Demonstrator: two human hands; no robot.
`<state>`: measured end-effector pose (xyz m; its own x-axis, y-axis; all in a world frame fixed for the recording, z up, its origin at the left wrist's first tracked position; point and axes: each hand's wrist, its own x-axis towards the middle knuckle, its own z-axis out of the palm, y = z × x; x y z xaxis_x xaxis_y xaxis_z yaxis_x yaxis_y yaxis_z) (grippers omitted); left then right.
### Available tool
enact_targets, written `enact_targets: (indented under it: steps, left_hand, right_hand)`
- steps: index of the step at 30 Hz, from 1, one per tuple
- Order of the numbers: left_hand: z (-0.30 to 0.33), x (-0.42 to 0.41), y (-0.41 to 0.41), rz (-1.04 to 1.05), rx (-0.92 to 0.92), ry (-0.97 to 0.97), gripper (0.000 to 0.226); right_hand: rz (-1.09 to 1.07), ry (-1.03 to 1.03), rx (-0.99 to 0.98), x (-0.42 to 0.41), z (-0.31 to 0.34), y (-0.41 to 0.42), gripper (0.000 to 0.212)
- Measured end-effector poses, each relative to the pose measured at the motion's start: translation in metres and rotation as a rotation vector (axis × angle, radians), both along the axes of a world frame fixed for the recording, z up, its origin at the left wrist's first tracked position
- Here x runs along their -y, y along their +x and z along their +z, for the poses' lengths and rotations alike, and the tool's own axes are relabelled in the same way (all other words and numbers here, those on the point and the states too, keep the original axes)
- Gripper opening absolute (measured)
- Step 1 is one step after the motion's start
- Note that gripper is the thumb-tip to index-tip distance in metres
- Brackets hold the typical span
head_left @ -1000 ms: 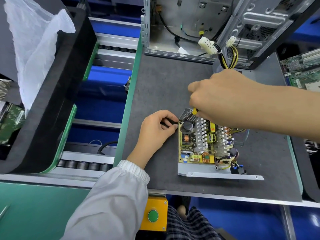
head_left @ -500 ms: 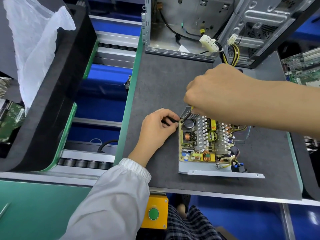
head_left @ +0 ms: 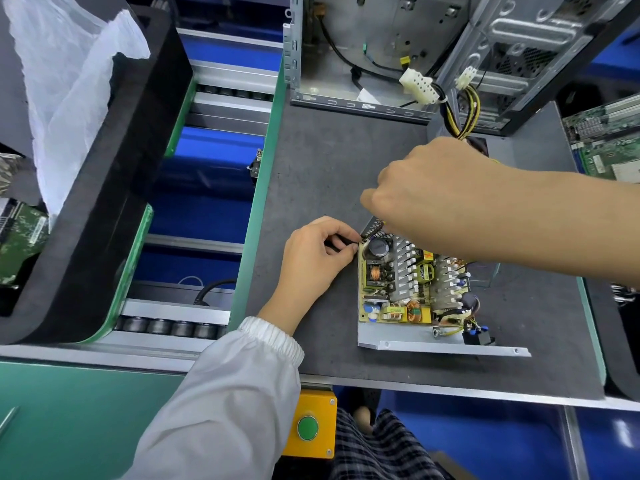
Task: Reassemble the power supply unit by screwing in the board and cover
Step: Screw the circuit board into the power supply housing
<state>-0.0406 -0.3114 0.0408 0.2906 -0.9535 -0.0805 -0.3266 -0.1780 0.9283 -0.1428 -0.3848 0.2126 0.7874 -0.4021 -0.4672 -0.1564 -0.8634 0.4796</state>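
Right hand (head_left: 433, 192): fingers curled into a closed fist above the far left corner of the power supply unit (head_left: 415, 289). A thin dark shaft emerges beneath the fist and slants down-left toward that corner; its handle is hidden inside the fist, so the tool's type cannot be confirmed. The shaft tip and any screw under it are too small to make out.

Left hand (head_left: 318, 258): resting on the grey mat (head_left: 329, 161), thumb and fingers pinching a small dark item against the unit's far left corner. The item is mostly covered by the fingers and cannot be identified.

The unit lies flat on the mat, right of centre, near the front edge. Cover off; the metal base tray (head_left: 443, 346) shows a bare lip along the near side. Its long axis runs left to right. The yellow-green circuit board (head_left: 391, 311) sits in the tray, carrying silver finned heat sinks, copper coils and a dark capacitor. The right forearm hides the unit's far right portion. Yellow and black wires (head_left: 465, 116) rise behind the fist to white connectors (head_left: 417, 85).

An open computer case (head_left: 381, 46) stands at the mat's far edge, cut off at the top.
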Motion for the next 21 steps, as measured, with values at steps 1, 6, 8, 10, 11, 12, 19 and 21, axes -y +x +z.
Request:
enact_targets:
  steps: [1, 6, 8, 10, 11, 12, 19, 21]
  left_hand:
    - [0.000, 0.000, 0.000, 0.006, 0.000, -0.003, 0.012]
    - [-0.001, 0.000, -0.001, 0.035, -0.009, -0.042, 0.011]
    - [0.000, -0.001, -0.002, 0.028, -0.010, -0.058, 0.011]
    - [0.000, -0.001, -0.002, 0.020, -0.004, -0.068, 0.011]
    - [0.000, -0.001, -0.002, 0.020, -0.002, -0.071, 0.011]
    - [0.000, -0.001, -0.002, 0.021, 0.002, -0.072, 0.011]
    - [-0.001, -0.001, 0.000, 0.046, 0.013, -0.074, 0.013]
    - [-0.001, -0.001, 0.000, 0.044, 0.018, -0.079, 0.014]
  right_hand:
    - [0.000, 0.005, 0.009, 0.002, -0.001, 0.000, 0.020]
    - [-0.005, 0.011, 0.026, 0.010, -0.005, -0.004, 0.010]
    - [-0.007, 0.002, 0.019, 0.011, -0.008, -0.006, 0.005]
    - [-0.008, -0.009, 0.018, 0.012, -0.010, -0.007, 0.007]
    - [-0.007, -0.015, 0.023, 0.012, -0.010, -0.008, 0.008]
    - [-0.007, -0.018, 0.029, 0.013, -0.011, -0.009, 0.008]
    - [0.006, -0.021, 0.064, 0.015, -0.012, -0.012, 0.009]
    - [0.008, -0.027, 0.065, 0.015, -0.013, -0.013, 0.008]
